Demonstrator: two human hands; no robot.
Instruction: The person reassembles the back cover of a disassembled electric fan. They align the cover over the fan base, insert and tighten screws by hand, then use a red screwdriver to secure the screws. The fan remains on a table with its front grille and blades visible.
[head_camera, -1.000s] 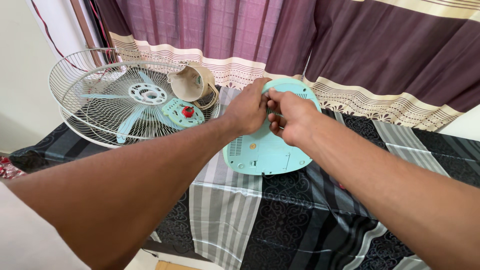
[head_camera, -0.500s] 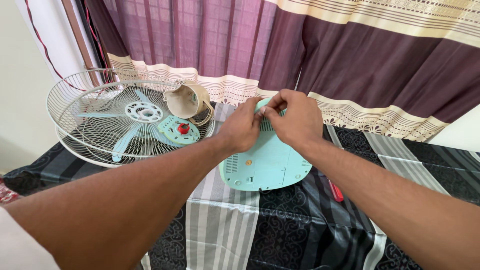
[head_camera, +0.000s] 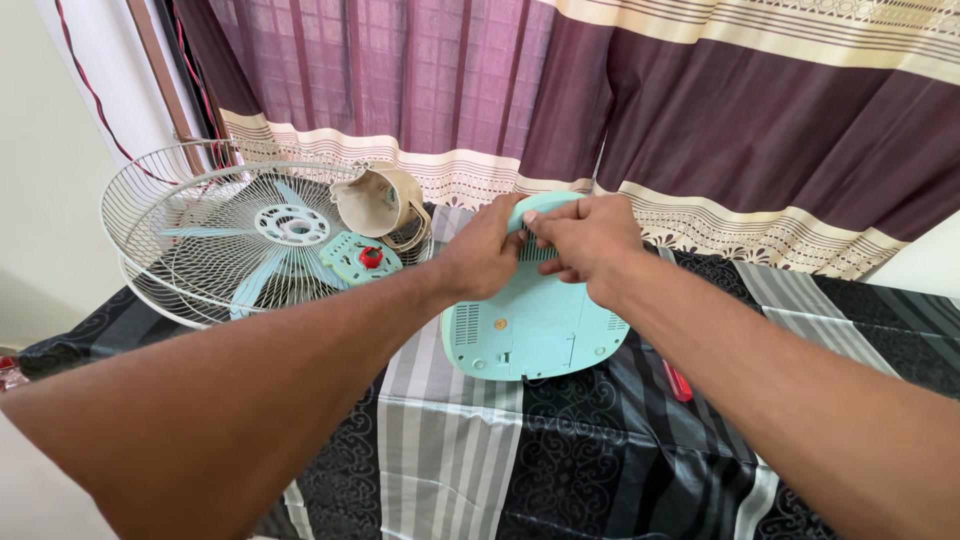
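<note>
Spread under both forearms, a table (head_camera: 440, 440) in a black-and-grey patterned cloth, with a maroon and cream curtain (head_camera: 700, 110) hanging just beyond the hands. Well off to the left of the left hand (head_camera: 483, 255), two white wire fan guards (head_camera: 180, 240) stacked, holding pale blue fan blades (head_camera: 262, 268), a beige motor housing (head_camera: 380, 203) and a small mint disc with a red knob (head_camera: 362, 258). Directly beneath both hands, a mint-green fan base (head_camera: 535, 320), underside up, long axis running away from the body, near end low on the cloth, far end raised under the fingers. Left hand curled around the far left rim, gripping it; right hand (head_camera: 590, 240) closed over the far top edge beside it, fingertips pinched together, whether on some small part cannot be told. Both hands equally near, almost touching. Close under the right forearm, a red screwdriver handle (head_camera: 676, 380) lying on the cloth.
</note>
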